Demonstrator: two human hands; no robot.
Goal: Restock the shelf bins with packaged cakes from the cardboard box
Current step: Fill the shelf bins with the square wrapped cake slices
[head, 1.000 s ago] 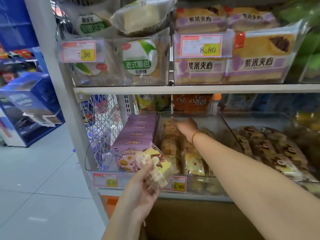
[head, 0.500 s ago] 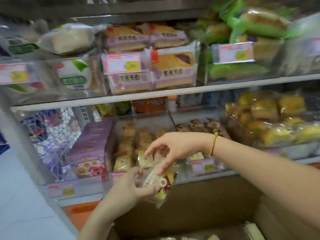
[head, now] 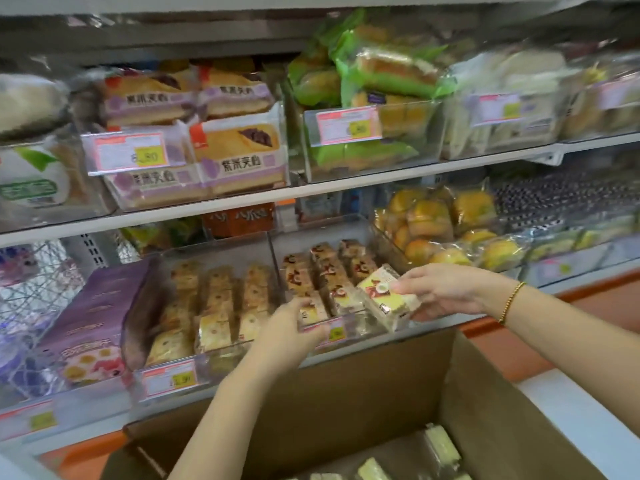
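"Packaged cake [head: 384,301]: where is it sitting?" the desk editor is asking.

"It is hanging over the front right corner of the clear bin [head: 318,233] of red-labelled cakes on the lower shelf. The right hand [head: 441,292] is pinching its end between thumb and fingers. The left hand [head: 294,327] is lying at the bin's front lip with its fingers bent. I cannot tell whether it is gripping a pack."

"How far along is the restocking looking?"

"Midway, I am judging. That bin and the neighbouring bin of yellow-labelled cakes [head: 214,306] are showing full rows, yet the cardboard box [head: 346,393] below is holding more wrapped packs [head: 441,448]. Purple cartons [head: 97,306] are crowding the left and bagged yellow buns [head: 440,220] the right. The packed front row is leaving little room for this one."
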